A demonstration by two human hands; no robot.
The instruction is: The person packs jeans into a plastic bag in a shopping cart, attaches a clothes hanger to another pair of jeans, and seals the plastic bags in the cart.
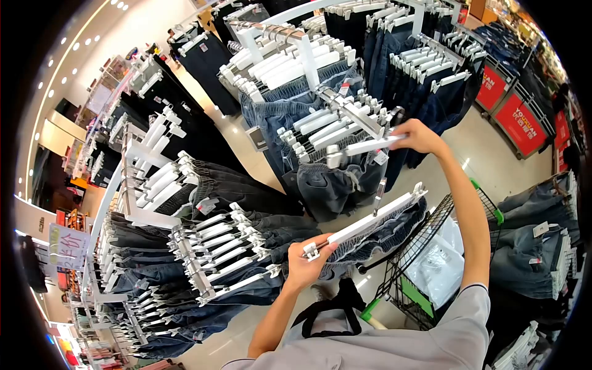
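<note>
My left hand (306,262) is closed around one end of a white clip hanger (373,221), its metal hook pointing up. From this hanger hang blue elastic-waist jeans (376,239), held off the racks in front of my body. Farther forward, my right hand (418,137) grips the end of another white clip hanger (370,145) at the front of a rack arm (354,114). Below that hanger are dark grey elastic-waist jeans (327,185). More white hangers with denim sit close behind it on the same arm.
A black wire shopping cart (394,277) with green corners stands at my right, holding clear plastic bags (438,262). Racks of dark jeans (240,243) fill the left side. Folded-over jeans (530,259) hang at the right. Red sign panels (521,123) stand at the far right.
</note>
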